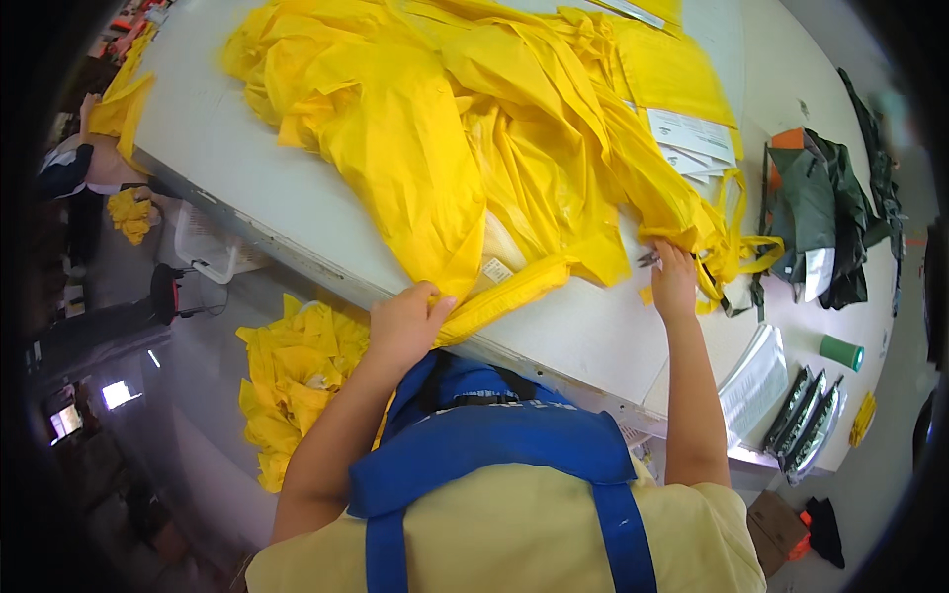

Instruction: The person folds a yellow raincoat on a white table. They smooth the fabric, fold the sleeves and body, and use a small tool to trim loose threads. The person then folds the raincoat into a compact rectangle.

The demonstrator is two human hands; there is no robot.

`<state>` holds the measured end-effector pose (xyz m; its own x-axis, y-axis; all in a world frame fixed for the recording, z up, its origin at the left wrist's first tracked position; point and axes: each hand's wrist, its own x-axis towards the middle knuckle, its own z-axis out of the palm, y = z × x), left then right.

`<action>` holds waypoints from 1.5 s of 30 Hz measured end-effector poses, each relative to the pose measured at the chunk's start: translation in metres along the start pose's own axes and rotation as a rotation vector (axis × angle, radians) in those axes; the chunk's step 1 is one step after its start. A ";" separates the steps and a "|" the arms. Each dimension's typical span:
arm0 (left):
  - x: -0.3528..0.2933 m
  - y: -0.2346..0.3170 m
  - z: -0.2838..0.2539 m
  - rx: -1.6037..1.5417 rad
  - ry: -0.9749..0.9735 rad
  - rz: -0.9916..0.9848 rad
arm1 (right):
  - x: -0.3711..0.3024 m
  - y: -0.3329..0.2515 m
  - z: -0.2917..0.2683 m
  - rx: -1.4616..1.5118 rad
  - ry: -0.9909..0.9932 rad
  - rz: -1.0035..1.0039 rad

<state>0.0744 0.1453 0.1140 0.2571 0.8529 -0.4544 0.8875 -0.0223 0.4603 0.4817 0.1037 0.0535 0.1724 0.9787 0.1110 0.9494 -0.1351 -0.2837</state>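
The crumpled cloth (405,168) is bright, plain yellow, against a white surface (257,183); the pile (287,385) below matches its yellow. The small tool (647,260) at the right hand (674,262) looks dark grey. The apron (494,455) is solid blue with white lettering, the shirt (494,539) pale yellow. The papers (697,133) are white with dark print, the cylinder (835,350) green, the packets (796,410) black.

Broad blue apron bib (494,453) across chest. Two flat blue straps (625,544) running from bib toward shoulders. Small white lettering (514,402) on blue cloth just beyond bib's far edge. Pale yellow shirt (499,539) behind bib, short loose sleeves (727,519) either side. Left hand (403,328), right hand (674,285) bare.
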 end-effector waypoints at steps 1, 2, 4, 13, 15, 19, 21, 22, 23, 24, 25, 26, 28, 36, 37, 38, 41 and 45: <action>0.002 0.003 0.000 0.111 0.111 0.094 | 0.000 0.000 0.000 -0.010 -0.043 0.000; 0.005 0.007 -0.001 0.224 0.219 0.191 | 0.001 -0.001 -0.002 -0.022 -0.086 0.002; 0.018 0.019 0.003 0.083 0.313 0.237 | -0.002 0.001 -0.001 -0.026 -0.110 -0.016; 0.094 0.017 -0.017 -0.485 -0.061 0.127 | -0.003 -0.066 -0.022 0.336 0.129 0.083; 0.081 0.001 -0.022 -0.890 -0.068 0.201 | 0.000 -0.123 -0.015 0.533 0.197 0.220; 0.033 -0.003 -0.036 -1.144 -0.270 0.278 | 0.001 -0.234 0.027 0.241 -0.039 0.187; 0.031 -0.027 -0.024 -0.615 -0.434 0.640 | -0.016 -0.231 0.047 0.088 -0.207 0.307; 0.027 -0.038 -0.016 -0.536 -0.564 0.723 | -0.020 -0.216 0.051 0.068 -0.199 0.311; 0.022 -0.047 -0.014 -0.456 -0.707 0.801 | -0.025 -0.196 0.047 0.045 -0.198 0.326; 0.022 -0.053 -0.026 -0.484 -0.596 0.916 | -0.030 -0.176 0.037 -0.031 -0.204 0.317; 0.030 -0.057 -0.044 -0.511 -0.484 1.037 | -0.036 -0.155 0.025 -0.110 -0.203 0.315; 0.042 -0.063 -0.062 -0.535 -0.362 1.158 | -0.040 -0.136 0.012 -0.161 -0.246 0.423; 0.075 -0.090 -0.094 -0.428 0.252 0.928 | -0.050 -0.111 -0.014 -0.248 -0.192 0.547; 0.102 -0.107 -0.097 -0.271 0.375 0.473 | 0.063 -0.319 0.007 0.393 0.094 0.067; 0.097 -0.110 -0.095 -0.286 0.361 0.432 | 0.070 -0.344 0.004 0.443 0.040 -0.027; 0.090 -0.114 -0.096 -0.314 0.275 0.382 | 0.071 -0.347 0.014 0.397 -0.031 -0.034; 0.074 -0.120 -0.107 -0.384 0.156 0.367 | 0.081 -0.336 0.036 0.489 -0.175 -0.026; 0.055 -0.111 -0.166 -0.585 -0.101 0.605 | 0.109 -0.309 -0.023 1.103 -0.574 0.203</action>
<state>-0.0730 0.2818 0.1646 0.6814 0.7298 -0.0559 0.2525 -0.1628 0.9538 0.2137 0.2488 0.1756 -0.1122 0.9188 -0.3785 0.1478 -0.3612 -0.9207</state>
